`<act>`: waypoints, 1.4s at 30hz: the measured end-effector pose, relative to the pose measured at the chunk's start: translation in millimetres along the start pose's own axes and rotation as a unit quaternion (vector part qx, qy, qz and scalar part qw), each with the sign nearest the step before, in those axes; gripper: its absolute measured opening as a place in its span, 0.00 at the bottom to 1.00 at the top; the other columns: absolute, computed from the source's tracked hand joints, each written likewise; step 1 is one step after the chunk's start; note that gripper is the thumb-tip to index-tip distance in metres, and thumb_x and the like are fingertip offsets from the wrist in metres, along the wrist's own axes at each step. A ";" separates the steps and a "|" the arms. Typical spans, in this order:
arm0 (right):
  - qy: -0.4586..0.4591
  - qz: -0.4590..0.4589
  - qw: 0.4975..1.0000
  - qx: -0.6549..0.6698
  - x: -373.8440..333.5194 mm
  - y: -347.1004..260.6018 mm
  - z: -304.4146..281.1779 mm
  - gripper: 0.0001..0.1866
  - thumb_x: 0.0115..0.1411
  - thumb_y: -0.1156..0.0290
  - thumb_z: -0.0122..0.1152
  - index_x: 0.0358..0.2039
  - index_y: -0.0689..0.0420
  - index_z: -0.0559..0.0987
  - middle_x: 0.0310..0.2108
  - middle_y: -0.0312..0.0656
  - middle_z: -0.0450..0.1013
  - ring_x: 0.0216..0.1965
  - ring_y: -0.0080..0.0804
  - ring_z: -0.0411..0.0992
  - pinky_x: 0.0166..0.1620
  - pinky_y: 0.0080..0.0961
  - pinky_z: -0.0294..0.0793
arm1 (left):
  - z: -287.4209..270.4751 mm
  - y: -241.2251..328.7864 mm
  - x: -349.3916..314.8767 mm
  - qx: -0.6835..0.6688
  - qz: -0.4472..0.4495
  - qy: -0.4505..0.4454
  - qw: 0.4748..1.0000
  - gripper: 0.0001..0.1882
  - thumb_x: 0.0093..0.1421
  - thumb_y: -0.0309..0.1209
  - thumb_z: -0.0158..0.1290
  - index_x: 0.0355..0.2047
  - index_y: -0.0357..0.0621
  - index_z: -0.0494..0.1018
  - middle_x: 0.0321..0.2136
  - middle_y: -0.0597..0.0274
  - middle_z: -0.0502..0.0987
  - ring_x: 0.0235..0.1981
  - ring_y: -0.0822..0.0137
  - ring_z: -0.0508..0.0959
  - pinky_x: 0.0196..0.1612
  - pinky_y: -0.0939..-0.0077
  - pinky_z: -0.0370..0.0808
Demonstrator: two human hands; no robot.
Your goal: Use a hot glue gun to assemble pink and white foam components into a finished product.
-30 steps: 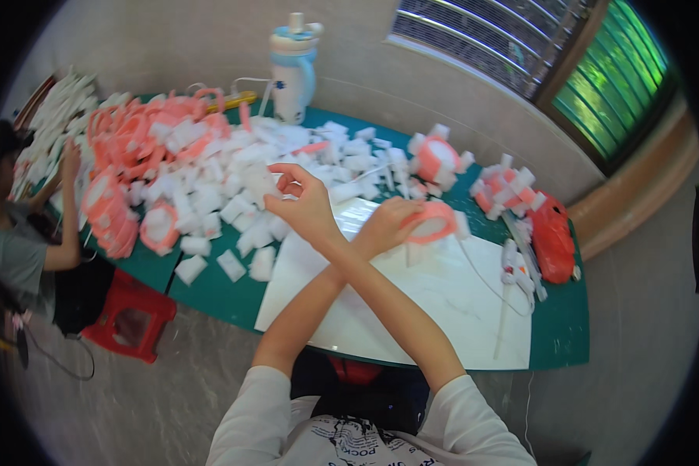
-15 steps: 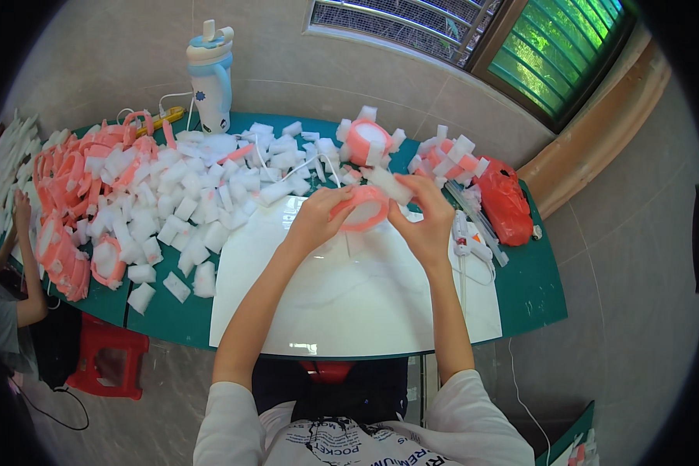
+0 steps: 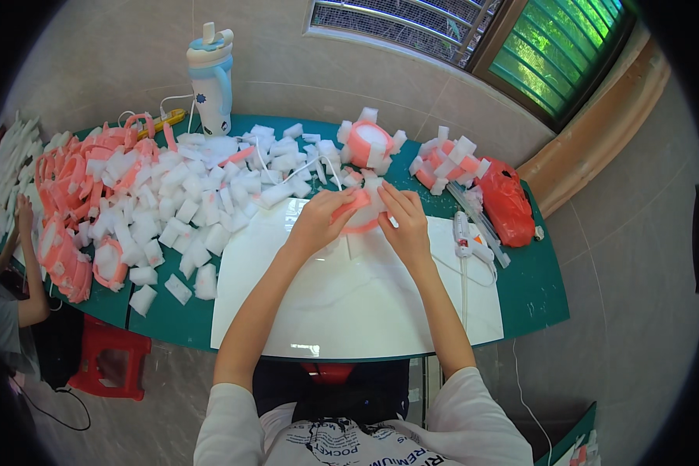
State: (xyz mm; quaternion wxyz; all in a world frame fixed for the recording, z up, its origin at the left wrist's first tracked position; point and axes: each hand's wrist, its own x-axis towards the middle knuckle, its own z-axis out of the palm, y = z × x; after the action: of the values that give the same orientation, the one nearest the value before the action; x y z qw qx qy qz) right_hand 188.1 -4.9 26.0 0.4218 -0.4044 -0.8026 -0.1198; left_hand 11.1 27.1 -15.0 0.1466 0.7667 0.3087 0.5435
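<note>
My left hand (image 3: 318, 221) and my right hand (image 3: 404, 221) both grip a pink foam ring with white foam blocks on it (image 3: 359, 211), held just above the white board (image 3: 349, 303) on the green table (image 3: 532, 287). The ring sits between my two hands, partly hidden by my fingers. A white glue gun (image 3: 466, 237) lies on the board's right edge, right of my right hand. Two finished pink rings studded with white blocks (image 3: 369, 144) (image 3: 450, 163) rest further back.
A big heap of white foam blocks (image 3: 194, 202) and pink rings (image 3: 74, 194) covers the table's left half. A blue and white bottle (image 3: 212, 78) stands at the back. A red bag (image 3: 507, 203) lies right. Another person's arm (image 3: 27, 256) reaches in at far left, above a red stool (image 3: 105, 357).
My arms were crossed a second ago; now they are uncrossed and both hands hold the ring lower, close over the board. The view has shifted right.
</note>
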 end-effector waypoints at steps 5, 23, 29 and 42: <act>-0.004 -0.004 1.000 0.007 -1.3 -3.0 1.2 0.24 0.40 0.85 0.57 0.43 0.64 0.74 0.45 0.45 0.70 0.39 0.42 0.67 0.42 0.29 0.70 | -1.3 -0.4 0.5 0.016 0.032 0.004 0.999 0.12 0.50 0.24 0.57 0.37 0.36 0.74 0.40 0.54 0.76 0.31 0.61 0.74 0.33 0.74 0.72; -0.030 0.014 0.999 0.031 -2.4 -1.5 4.9 0.23 0.40 0.85 0.57 0.42 0.63 0.74 0.44 0.45 0.70 0.40 0.41 0.66 0.42 0.29 0.70 | -1.4 -1.9 1.4 0.021 0.025 -0.010 0.999 0.11 0.49 0.23 0.57 0.34 0.34 0.73 0.39 0.53 0.76 0.34 0.59 0.75 0.35 0.74 0.72; -0.044 0.023 0.996 0.069 -2.5 5.5 2.8 0.23 0.41 0.85 0.56 0.42 0.63 0.74 0.45 0.45 0.70 0.41 0.42 0.66 0.43 0.30 0.69 | -0.9 1.5 5.1 0.029 0.023 -0.019 0.999 0.11 0.49 0.23 0.57 0.33 0.34 0.73 0.39 0.52 0.76 0.35 0.58 0.76 0.37 0.73 0.72; -0.179 0.066 0.973 0.127 31.0 6.5 -33.5 0.13 0.50 0.76 0.57 0.38 0.62 0.75 0.41 0.47 0.72 0.41 0.43 0.69 0.46 0.32 0.67 | -2.8 3.9 1.8 0.030 0.020 -0.029 0.999 0.12 0.49 0.23 0.57 0.34 0.34 0.73 0.39 0.52 0.76 0.38 0.57 0.76 0.40 0.72 0.72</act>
State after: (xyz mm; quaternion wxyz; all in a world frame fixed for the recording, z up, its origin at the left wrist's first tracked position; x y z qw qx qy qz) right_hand 202.6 -1.6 69.6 0.3257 -0.4150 -0.8452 0.0856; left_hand 10.1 24.9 -10.5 0.1210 0.7920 0.3052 0.5147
